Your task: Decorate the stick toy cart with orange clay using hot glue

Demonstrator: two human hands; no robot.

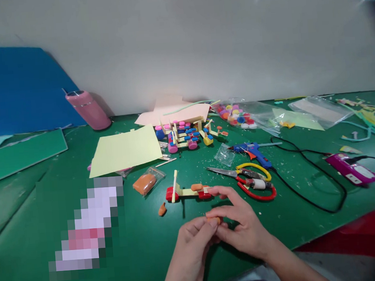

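Note:
A small piece of orange clay (216,220) is pinched between the fingertips of my left hand (194,242) and my right hand (244,222). Just beyond them stands a small model (189,192) with red wheels, a pale upright stick and an orange piece on top. The right index finger reaches close to the model's right end; whether it touches is unclear. Left of the model lies a loose orange lump (162,209). Behind that is a bag of orange clay (144,183).
Scissors (254,180) and a blue glue gun (255,152) with a black cord lie right. Finished-looking colourful models (187,136), a yellow sheet (125,151) and a bag of coloured pieces (237,115) are behind. A pink bottle (89,111) leans back left; a purple power strip (351,168) sits right.

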